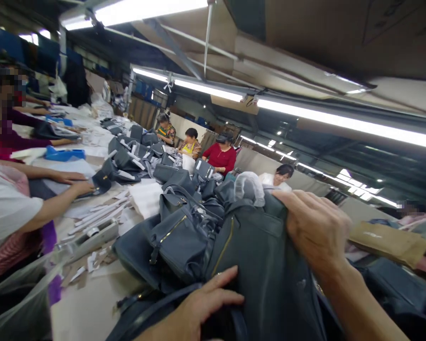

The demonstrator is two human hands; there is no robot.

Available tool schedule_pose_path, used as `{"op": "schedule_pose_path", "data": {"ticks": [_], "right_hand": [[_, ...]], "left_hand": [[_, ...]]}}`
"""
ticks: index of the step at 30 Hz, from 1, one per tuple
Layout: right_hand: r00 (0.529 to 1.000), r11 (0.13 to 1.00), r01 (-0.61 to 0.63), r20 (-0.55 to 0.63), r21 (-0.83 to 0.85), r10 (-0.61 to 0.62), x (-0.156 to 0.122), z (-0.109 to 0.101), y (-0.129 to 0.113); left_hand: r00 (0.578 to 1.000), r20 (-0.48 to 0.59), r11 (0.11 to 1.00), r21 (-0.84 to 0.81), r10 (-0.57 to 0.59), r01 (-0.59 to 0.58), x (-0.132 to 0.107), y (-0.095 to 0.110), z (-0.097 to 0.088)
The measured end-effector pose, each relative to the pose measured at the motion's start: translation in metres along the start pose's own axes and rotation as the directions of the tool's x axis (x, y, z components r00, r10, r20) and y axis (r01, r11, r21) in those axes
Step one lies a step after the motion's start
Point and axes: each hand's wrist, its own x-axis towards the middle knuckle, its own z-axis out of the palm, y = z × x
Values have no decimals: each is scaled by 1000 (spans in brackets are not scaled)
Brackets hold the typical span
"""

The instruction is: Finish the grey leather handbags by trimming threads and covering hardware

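I hold a dark blue-grey leather bag (pixel 266 265) upright in front of me. My right hand (pixel 314 229) is closed over its top edge, fingers curled round the rim. My left hand (pixel 199 303) lies against the bag's lower front, fingers curved and pressing on the leather beside a gold zip. White stuffing paper (pixel 249 187) shows just behind the bag's top.
More dark bags (pixel 177 232) are piled along the long worktable (pixel 88 303). A co-worker's arms (pixel 57 199) rest on a bag piece at the left. Several people sit farther down. A brown paper bag (pixel 386 241) lies at the right. White strips (pixel 99 213) litter the table.
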Motion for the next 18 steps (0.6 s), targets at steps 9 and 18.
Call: {"op": "schedule_pose_path", "data": {"ticks": [9, 18], "right_hand": [[959, 826, 239, 12, 511, -284, -81, 19, -147], [978, 704, 114, -205, 701, 46, -172, 61, -280]], "left_hand": [[839, -291, 664, -740, -460, 107, -20, -77, -42], [448, -686, 813, -544, -574, 208, -93, -77, -82]]}}
